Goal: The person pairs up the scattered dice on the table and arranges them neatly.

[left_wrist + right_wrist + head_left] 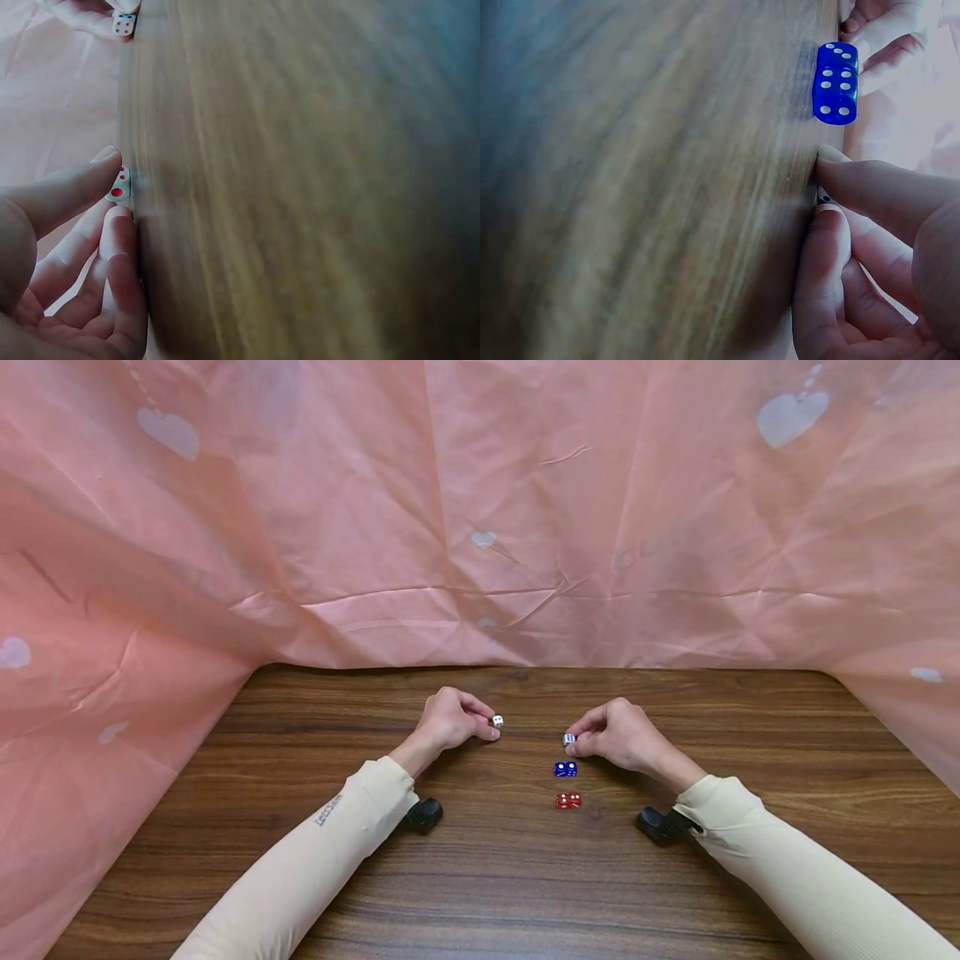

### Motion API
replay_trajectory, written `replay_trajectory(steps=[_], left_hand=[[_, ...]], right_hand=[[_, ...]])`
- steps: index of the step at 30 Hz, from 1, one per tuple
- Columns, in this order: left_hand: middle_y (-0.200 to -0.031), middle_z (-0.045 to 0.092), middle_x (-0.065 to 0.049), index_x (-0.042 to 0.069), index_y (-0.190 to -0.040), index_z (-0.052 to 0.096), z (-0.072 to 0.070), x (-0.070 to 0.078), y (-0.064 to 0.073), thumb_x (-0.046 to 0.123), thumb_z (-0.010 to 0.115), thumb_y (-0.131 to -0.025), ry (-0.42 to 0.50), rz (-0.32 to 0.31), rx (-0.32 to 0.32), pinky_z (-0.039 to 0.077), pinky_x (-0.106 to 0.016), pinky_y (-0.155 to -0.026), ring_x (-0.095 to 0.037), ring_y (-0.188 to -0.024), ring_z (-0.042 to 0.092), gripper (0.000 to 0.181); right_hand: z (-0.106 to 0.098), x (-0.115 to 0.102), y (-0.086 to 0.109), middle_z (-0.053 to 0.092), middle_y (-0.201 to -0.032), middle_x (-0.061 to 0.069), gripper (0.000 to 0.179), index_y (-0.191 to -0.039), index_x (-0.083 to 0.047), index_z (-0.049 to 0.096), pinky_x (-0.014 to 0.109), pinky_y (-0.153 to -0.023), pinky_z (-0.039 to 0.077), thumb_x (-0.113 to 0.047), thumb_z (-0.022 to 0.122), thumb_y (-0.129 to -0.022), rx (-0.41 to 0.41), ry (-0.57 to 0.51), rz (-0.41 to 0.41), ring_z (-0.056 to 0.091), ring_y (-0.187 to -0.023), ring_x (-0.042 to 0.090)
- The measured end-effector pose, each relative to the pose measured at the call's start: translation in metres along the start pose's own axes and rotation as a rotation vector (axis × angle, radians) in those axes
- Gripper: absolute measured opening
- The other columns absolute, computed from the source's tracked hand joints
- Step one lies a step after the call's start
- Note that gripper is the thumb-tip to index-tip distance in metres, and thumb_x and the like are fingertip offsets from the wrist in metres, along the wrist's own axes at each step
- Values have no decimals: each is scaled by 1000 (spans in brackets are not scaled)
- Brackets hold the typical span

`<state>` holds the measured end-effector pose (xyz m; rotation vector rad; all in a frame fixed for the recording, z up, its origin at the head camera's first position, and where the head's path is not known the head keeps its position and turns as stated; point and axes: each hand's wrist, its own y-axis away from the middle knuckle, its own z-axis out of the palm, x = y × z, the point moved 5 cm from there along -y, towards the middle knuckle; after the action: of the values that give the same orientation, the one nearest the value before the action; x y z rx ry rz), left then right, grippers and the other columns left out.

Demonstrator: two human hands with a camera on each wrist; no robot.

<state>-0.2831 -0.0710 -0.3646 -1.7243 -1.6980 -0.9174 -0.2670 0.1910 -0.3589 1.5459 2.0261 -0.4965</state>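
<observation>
My left hand (452, 718) pinches a white die (498, 721) between thumb and fingertips, low at the tabletop. In the left wrist view that white die (118, 184) shows red pips between the thumb and the fingers. Farther right, my right hand (618, 735) pinches a second white die (569, 739), whose blue pips face the head camera. The right wrist view shows only a sliver of this die, the rest hidden by the fingertips. Just nearer than the right hand, two blue dice (566, 769) sit side by side. Two red dice (568, 800) stand together below them.
The wooden table (480, 877) spreads under both arms. A pink curtain (525, 485) with pale hearts hangs behind and along the sides. Black wrist-worn devices (423, 816) sit at both cuffs, close over the wood.
</observation>
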Motion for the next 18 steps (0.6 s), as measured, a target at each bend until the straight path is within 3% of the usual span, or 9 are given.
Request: replay_trajectory(steps=[8, 18], left_hand=[[-82, 82, 6, 20, -89, 86, 3, 3, -2, 22, 99, -73, -69, 37, 16, 53, -26, -84, -8, -84, 72, 21], [-78, 81, 7, 22, -84, 85, 4, 6, -4, 25, 97, -75, -94, 31, 25, 55, -31, -92, -13, -91, 71, 16]], right_hand=[[0, 0, 2, 80, -81, -6, 19, -97, -14, 86, 31, -78, 51, -24, 91, -83, 11, 11, -15, 66, -78, 4], [-1, -1, 1, 80, -81, -7, 18, -97, -15, 86, 30, -78, 51, -26, 91, -84, 8, 20, -17, 66, -79, 4]])
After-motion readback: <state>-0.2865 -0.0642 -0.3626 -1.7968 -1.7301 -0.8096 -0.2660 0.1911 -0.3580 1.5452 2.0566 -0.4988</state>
